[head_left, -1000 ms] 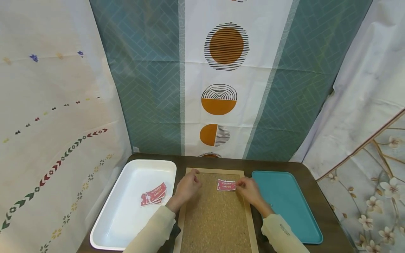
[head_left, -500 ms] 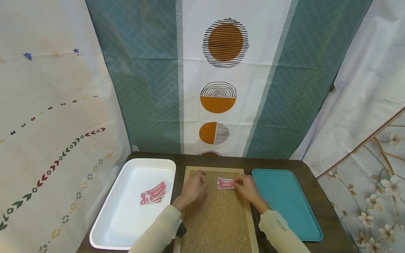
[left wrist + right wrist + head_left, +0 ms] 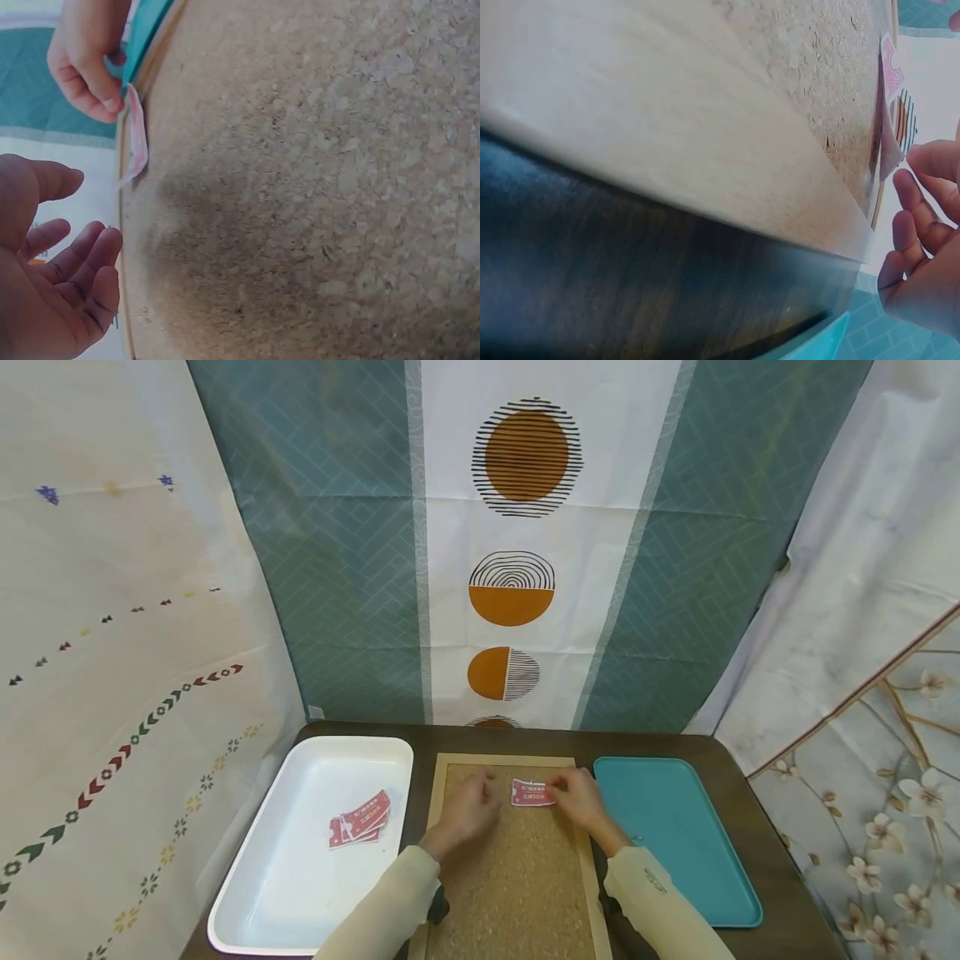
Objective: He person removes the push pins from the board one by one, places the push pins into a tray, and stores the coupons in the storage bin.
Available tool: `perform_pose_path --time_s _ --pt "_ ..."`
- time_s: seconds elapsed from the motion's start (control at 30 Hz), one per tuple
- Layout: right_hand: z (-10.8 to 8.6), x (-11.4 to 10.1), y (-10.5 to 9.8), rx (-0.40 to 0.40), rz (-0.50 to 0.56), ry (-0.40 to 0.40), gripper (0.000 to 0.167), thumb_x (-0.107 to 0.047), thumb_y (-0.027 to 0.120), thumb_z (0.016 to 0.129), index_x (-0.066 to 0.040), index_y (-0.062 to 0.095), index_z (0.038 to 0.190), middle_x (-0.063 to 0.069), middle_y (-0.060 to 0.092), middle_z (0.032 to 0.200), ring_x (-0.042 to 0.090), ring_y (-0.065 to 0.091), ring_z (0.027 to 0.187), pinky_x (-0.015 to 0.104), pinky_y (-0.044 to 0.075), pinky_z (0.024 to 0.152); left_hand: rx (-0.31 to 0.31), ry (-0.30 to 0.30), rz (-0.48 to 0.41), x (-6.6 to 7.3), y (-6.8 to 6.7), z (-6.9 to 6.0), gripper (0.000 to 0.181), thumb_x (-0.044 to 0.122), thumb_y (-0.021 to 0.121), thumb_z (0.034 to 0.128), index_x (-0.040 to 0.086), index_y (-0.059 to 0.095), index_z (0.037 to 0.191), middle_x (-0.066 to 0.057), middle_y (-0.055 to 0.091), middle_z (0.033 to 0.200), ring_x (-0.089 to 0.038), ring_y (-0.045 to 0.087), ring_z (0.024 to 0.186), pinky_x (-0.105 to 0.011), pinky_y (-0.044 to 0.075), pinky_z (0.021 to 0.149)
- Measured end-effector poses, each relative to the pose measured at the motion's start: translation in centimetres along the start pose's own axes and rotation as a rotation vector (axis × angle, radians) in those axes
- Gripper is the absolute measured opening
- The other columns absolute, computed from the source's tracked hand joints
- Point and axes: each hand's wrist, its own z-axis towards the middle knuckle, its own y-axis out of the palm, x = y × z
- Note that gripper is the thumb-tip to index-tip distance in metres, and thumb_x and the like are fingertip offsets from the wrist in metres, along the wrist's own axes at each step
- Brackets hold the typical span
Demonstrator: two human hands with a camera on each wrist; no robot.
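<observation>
A pink paper coupon (image 3: pixel 531 792) lies near the top of the framed cork board (image 3: pixel 517 877). My right hand (image 3: pixel 576 795) pinches its right end between thumb and fingertips. In the right wrist view that end of the coupon (image 3: pixel 889 146) is lifted and bent off the cork. My left hand (image 3: pixel 468 807) hovers over the board's upper left, to the left of the coupon. The left wrist view shows the left hand (image 3: pixel 60 277) with thumb and fingers apart and loosely bent, apparently holding nothing.
Left of the board stands a white tray (image 3: pixel 262 893) with several overlapping pink coupons (image 3: pixel 362 818). On the right lies a teal tray (image 3: pixel 697 852), with tiny items near its left edge, too small to tell. All rest on a dark wooden table (image 3: pixel 652 745).
My left hand has moved right, from the board's left frame to over the cork, nearer the coupon. The right hand stays at the coupon's right end, with its fingertips slightly farther left over it.
</observation>
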Motion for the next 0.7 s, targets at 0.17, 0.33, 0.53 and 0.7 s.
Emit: perform_pose_path --time_s 0.17,0.33,0.53,0.7 --pt "0.2 -0.3 0.1 -0.021 -0.008 0.005 0.007 -0.011 0.08 0.091 -0.004 0.079 0.093 0.004 0.076 0.092 0.024 0.064 0.091 0.051 0.052 0.089 0.008 -0.006 0.022 -0.3 0.6 0.3 0.042 0.011 0.069 0.1007 0.004 0.056 0.14 -0.005 0.064 0.1 -0.016 0.057 0.082 -0.03 0.051 0.067" --pt "0.3 -0.5 0.4 -0.028 0.0 0.03 0.007 -0.011 0.078 0.093 -0.005 0.08 0.094 0.004 0.075 0.095 0.023 0.064 0.091 0.051 0.053 0.09 -0.014 -0.018 -0.009 -0.7 1.2 0.4 0.041 0.012 0.066 0.103 0.005 0.055 0.141 -0.007 0.065 0.104 -0.017 0.059 0.085 -0.033 0.053 0.071" --pt "0.7 -1.0 0.7 -0.035 0.006 0.033 0.004 -0.008 0.079 0.092 -0.006 0.08 0.095 0.005 0.074 0.096 0.023 0.065 0.092 0.052 0.054 0.092 -0.031 -0.02 -0.008 -0.4 1.8 0.7 0.04 0.014 0.065 0.104 0.007 0.057 0.142 -0.008 0.066 0.11 -0.019 0.061 0.091 -0.039 0.056 0.076" --pt "1.3 -1.1 1.4 -0.06 -0.007 0.038 0.004 -0.008 0.08 0.091 -0.008 0.079 0.095 0.004 0.075 0.096 0.022 0.067 0.091 0.052 0.055 0.092 -0.033 -0.013 0.015 -0.1 2.1 1.3 0.038 0.013 0.067 0.103 0.005 0.059 0.139 -0.005 0.064 0.103 -0.018 0.057 0.086 -0.036 0.052 0.071"
